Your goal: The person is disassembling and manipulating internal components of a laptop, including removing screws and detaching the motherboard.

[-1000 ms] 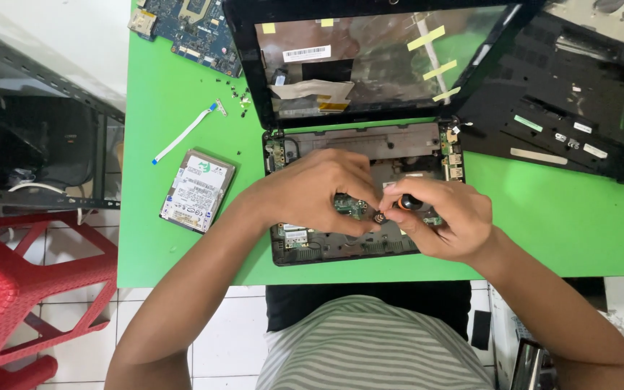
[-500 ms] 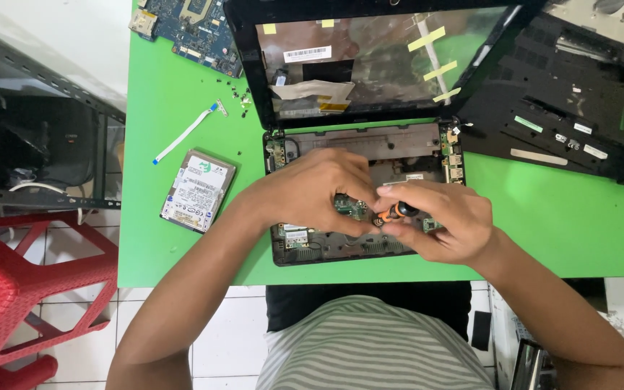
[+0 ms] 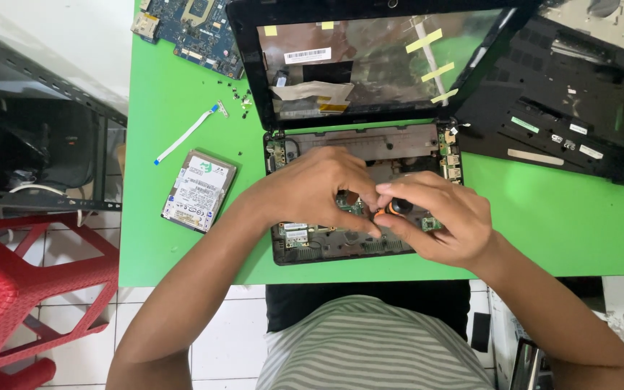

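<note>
An opened small laptop base (image 3: 399, 141) lies on the green table (image 3: 182, 245), its bare screen panel (image 3: 370, 54) tilted back behind it. My right hand (image 3: 438, 220) grips a screwdriver with an orange and black handle (image 3: 396, 208), held upright over the green circuit board (image 3: 355, 206) inside the base. My left hand (image 3: 312, 189) rests over the board, its fingertips pinched at the screwdriver's lower end. The tool's tip is hidden by my fingers.
A silver hard drive (image 3: 198, 191) and a white flat ribbon cable (image 3: 185, 133) lie left of the laptop, with tiny screws (image 3: 238, 97) near them. A blue motherboard (image 3: 196, 25) sits at the back left, a black laptop shell (image 3: 565, 119) at right. A red plastic stool (image 3: 27, 289) stands beside the table.
My right hand has shifted its fingers on the screwdriver handle, showing more of the orange. Both hands stay over the same spot of the board.
</note>
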